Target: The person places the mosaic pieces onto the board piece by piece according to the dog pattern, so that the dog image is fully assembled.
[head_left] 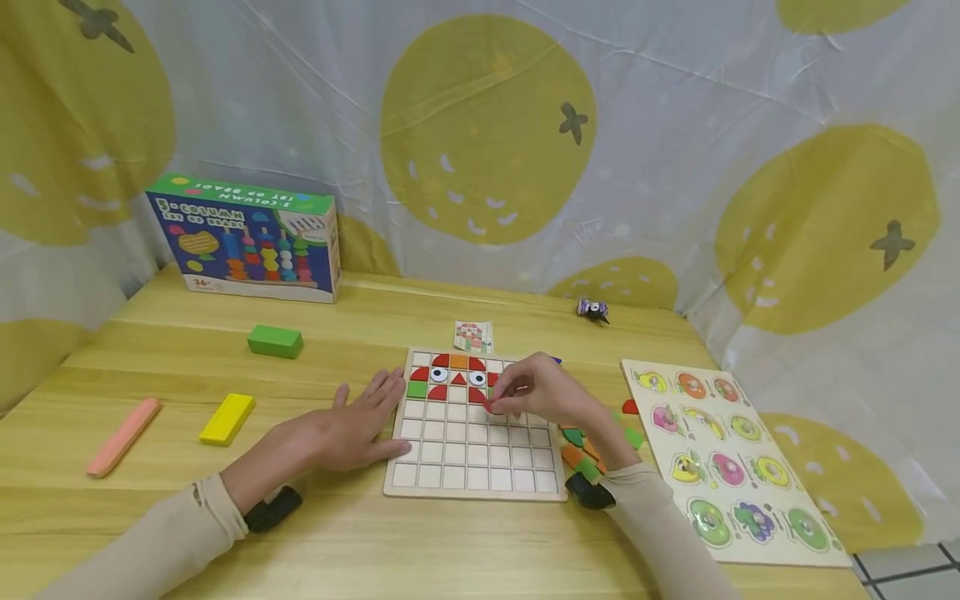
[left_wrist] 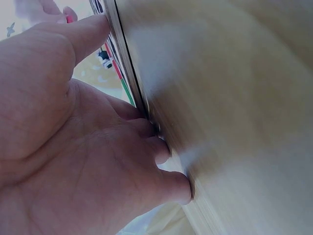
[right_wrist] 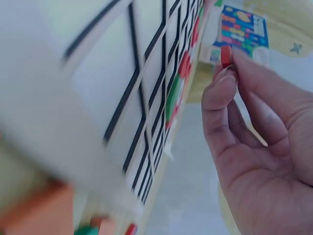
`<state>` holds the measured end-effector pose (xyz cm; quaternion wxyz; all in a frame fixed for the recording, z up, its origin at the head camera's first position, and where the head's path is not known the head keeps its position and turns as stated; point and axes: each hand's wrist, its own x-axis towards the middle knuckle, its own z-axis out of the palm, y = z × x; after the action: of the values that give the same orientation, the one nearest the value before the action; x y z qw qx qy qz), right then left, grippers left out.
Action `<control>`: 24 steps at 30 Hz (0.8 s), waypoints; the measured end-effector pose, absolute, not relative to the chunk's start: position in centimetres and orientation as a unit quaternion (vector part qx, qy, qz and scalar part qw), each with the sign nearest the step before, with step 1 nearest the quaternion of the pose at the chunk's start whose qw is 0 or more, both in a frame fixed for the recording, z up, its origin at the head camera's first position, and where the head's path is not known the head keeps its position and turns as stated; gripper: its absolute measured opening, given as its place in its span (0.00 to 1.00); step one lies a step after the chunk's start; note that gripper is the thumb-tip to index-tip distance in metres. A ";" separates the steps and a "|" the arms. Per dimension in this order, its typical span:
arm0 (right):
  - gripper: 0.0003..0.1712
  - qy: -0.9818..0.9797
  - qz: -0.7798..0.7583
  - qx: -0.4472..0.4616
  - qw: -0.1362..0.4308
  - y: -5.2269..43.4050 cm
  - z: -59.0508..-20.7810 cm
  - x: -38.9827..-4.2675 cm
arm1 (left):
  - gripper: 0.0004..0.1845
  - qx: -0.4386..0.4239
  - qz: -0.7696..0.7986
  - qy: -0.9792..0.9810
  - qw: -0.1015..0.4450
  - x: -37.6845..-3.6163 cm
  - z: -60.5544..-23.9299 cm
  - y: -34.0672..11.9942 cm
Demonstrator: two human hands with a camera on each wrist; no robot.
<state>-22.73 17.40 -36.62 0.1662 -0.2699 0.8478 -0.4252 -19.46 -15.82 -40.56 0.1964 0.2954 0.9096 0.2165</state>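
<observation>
A right hand partly hides the board near its far right corner; a card past the far edge is too small to read; an orange piece blurs in right-wrist view.

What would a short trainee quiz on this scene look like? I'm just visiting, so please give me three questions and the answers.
1. What colour is the small piece that the right hand pinches?
2. True or false: the left hand holds the green block.
3. In the head view, where does the fruit puzzle lie relative to the grid board?
A) To its left
B) To its right
C) On top of it

Key:
1. Red.
2. False; that hand touches the left edge of the grid board.
3. B.
</observation>
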 end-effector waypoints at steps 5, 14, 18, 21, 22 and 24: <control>0.05 0.839 -0.439 -0.271 0.174 15.8 -36.8 -23.0 | 0.55 0.290 0.222 0.907 0.207 -19.3 -39.7 -15.5; 0.04 0.820 -0.463 -0.267 0.205 12.0 -37.2 -23.3 | 0.60 0.280 0.196 0.918 0.203 -20.2 -41.6 -15.8; 0.02 0.823 -0.462 -0.262 0.202 10.3 -37.3 -23.5 | 0.62 0.283 0.198 0.919 0.191 -20.4 -42.0 -15.9; 0.02 0.825 -0.466 -0.246 0.205 9.1 -37.4 -23.6 | 0.61 0.284 0.198 0.918 0.194 -20.3 -41.8 -15.9; 0.02 0.825 -0.469 -0.239 0.205 8.7 -37.4 -23.6 | 0.60 0.287 0.202 0.916 0.195 -20.1 -41.5 -15.9; 0.01 0.824 -0.476 -0.230 0.206 8.1 -37.4 -23.6 | 0.59 0.288 0.202 0.914 0.200 -20.0 -41.2 -15.9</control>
<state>-23.62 8.05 -37.44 0.2059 -0.2296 0.8239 -0.4755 -19.96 -15.90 -41.19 0.1997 0.2884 0.9143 0.2024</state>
